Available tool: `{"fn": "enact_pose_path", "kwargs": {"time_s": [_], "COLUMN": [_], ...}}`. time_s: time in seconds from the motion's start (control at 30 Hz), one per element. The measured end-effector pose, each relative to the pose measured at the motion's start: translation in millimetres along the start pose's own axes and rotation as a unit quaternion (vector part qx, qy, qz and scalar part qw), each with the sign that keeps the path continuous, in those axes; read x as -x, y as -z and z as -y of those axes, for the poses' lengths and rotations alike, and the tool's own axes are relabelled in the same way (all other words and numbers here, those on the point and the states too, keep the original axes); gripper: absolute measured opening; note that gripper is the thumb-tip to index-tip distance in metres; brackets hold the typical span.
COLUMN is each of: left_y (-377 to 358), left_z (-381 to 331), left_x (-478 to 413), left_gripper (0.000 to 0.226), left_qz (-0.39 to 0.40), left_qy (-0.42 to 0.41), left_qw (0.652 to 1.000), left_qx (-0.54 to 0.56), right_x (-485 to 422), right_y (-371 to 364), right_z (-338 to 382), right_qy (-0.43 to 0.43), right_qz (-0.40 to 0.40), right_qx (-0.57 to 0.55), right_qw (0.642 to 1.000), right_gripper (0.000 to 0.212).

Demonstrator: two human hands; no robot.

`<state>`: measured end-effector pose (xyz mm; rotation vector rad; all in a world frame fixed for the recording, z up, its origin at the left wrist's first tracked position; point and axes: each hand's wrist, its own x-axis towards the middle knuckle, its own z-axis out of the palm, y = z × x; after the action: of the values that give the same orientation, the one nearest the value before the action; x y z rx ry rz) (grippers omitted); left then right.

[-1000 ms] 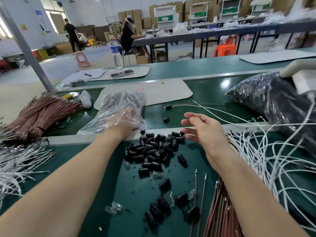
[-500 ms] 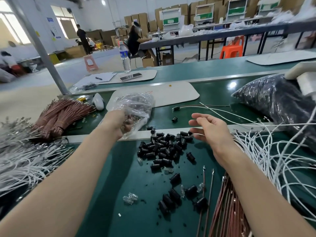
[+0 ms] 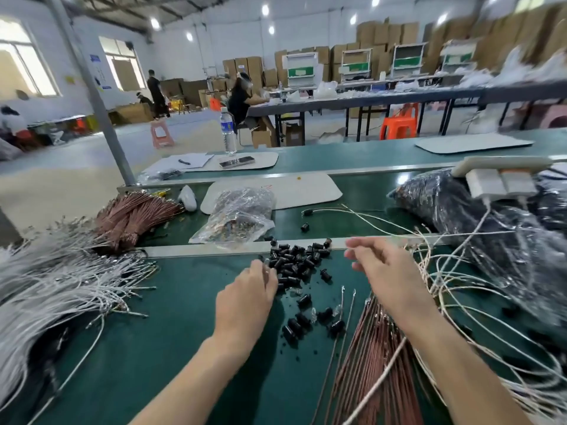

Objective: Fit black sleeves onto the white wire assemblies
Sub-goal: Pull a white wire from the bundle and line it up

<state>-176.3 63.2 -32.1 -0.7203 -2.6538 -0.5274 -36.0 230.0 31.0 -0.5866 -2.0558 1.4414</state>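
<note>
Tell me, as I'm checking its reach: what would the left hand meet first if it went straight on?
Most likely the pile of black sleeves: the left hand points at its near edge, fingertips almost touching it, though depth is unclear.

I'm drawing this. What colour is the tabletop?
The tabletop is dark green, clearest in the head view.

Bright hall with white walls (image 3: 199,41), windows (image 3: 27,69), stacked cardboard boxes (image 3: 386,35), long tables (image 3: 368,101).
</note>
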Motion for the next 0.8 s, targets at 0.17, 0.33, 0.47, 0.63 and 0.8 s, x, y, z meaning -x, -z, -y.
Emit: {"fn": "enact_pose_path", "kwargs": {"time_s": [0.17, 0.33, 0.47, 0.63, 0.8], "left_y": [1, 8, 11, 12, 26], "left_z": [-7, -11, -10, -10, -19], "left_x": [12, 14, 17, 20, 20], "left_gripper": [0.021, 0.019, 0.024, 0.037, 0.045], "left_qz": [-0.021, -0.034, -0.034, -0.052, -0.096], "left_qy": [-0.112, -0.149, -0.169, -0.193, -0.186], "left_qw": [0.99, 0.983, 0.977, 0.973, 0.977], "left_qx": [-0.083, -0.103, -0.122, -0.113, -0.041], "right_x": [54, 80, 93, 95, 95], "right_y": [16, 21, 16, 15, 15], "right_z": [-32, -50, -55, -56, -58], "right_qy": [0.012, 0.087, 0.117, 0.15, 0.149], "right_qz": [-0.046, -0.11, -0.164, -0.167, -0.142], "right_qx": [0.022, 0.143, 0.203, 0.243, 0.255], "right_qw": [0.999, 0.98, 0.958, 0.944, 0.945], "right_gripper": [0.024, 0.022, 0.026, 0.025, 0.025]}}
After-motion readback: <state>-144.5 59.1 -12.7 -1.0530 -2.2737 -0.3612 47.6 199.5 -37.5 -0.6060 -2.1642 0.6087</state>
